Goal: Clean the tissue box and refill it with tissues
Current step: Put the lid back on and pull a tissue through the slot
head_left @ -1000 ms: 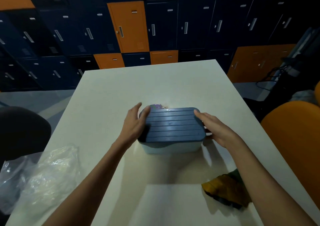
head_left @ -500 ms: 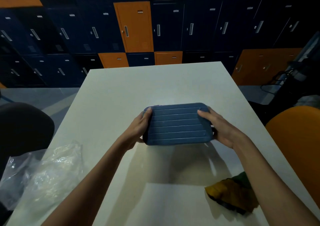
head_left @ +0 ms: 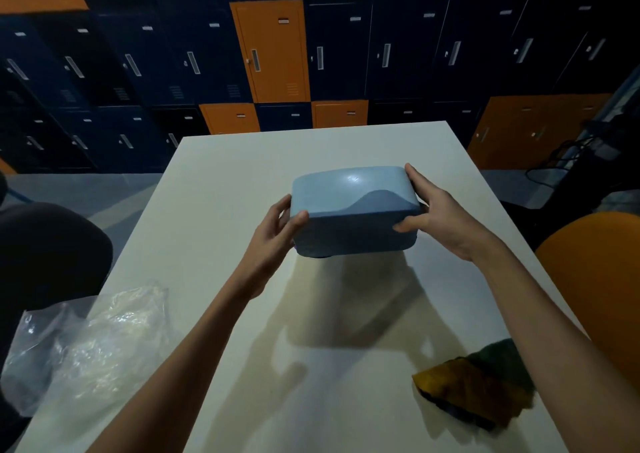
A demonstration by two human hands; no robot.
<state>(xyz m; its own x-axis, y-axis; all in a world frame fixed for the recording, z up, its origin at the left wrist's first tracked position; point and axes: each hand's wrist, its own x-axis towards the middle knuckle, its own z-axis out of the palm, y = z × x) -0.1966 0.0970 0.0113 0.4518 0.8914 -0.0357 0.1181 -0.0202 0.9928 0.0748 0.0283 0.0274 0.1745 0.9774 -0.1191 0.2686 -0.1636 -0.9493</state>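
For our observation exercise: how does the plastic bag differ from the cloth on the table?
The plastic bag is clear and shiny; the cloth is opaque, yellow and dark green. The bag lies at the left edge of the table, the cloth at its right. Both lie crumpled on the table, untouched.

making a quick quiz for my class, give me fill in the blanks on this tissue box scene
The left hand and right hand grip the pale ____ box. The plastic bag lies on the ____ side of the table. The yellow-green cloth lies by the ____ forearm. The chair at the right is ____.
Missing: blue; left; right; orange.
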